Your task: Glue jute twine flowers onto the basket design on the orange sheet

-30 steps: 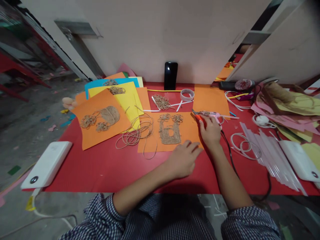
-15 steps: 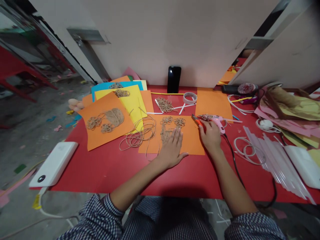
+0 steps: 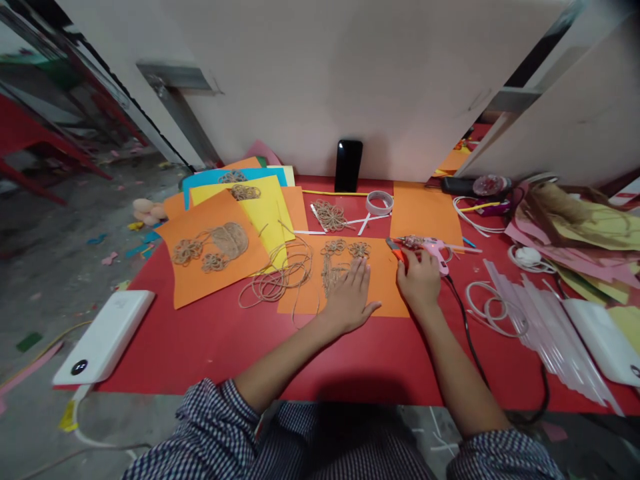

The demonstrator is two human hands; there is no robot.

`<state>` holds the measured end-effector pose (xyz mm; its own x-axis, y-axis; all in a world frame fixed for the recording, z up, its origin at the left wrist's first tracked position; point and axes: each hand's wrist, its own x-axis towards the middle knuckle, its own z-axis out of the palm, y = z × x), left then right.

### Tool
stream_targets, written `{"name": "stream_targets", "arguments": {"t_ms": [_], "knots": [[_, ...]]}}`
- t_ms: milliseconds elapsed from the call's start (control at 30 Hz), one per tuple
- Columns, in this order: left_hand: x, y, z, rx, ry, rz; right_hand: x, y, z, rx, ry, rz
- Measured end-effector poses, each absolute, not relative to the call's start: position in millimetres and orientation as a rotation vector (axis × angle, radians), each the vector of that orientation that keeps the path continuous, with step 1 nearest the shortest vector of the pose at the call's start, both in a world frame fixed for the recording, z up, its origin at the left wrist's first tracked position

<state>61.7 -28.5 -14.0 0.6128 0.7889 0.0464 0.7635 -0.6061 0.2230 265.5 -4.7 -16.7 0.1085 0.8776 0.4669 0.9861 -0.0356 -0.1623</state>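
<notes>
My left hand (image 3: pixel 350 299) lies flat, fingers spread, on an orange sheet (image 3: pixel 390 293). Its fingertips reach the lower part of a coiled twine design (image 3: pixel 334 263), with twine flowers (image 3: pixel 359 250) just above. Part of the design is hidden under the hand. At the sheet's right edge, the fingers of my right hand (image 3: pixel 420 280) are curled on a small orange-handled tool with a dark tip (image 3: pixel 396 251); its exact kind is unclear. Close beyond that hand lies a pink glue gun (image 3: pixel 436 250). Loose twine (image 3: pixel 280 270) is looped left of the design.
Finished-looking twine motifs rest on coloured sheets (image 3: pixel 240 277) at left. A black phone (image 3: pixel 349 165) leans on the wall behind a tape roll (image 3: pixel 380 203) and a twine flower (image 3: pixel 330 215). Clear glue sticks (image 3: pixel 555 327) and a white power bank (image 3: pixel 107 337) flank the red table (image 3: pixel 215 353).
The view has tilted slightly, so everything sits a little lower. My left hand has slid slightly right on the sheet. My right hand stays at the orange-handled tool, with its fingers slightly shifted.
</notes>
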Motion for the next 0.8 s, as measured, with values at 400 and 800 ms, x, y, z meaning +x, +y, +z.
{"name": "stream_targets", "arguments": {"t_ms": [400, 800], "knots": [[62, -33, -9, 2.652, 1.33, 0.266, 245, -1, -21, -1.69, -2.006, -0.227], [30, -9, 10, 2.571, 1.511, 0.553, 252, 8, -27, -1.668, -2.064, -0.23]]}}
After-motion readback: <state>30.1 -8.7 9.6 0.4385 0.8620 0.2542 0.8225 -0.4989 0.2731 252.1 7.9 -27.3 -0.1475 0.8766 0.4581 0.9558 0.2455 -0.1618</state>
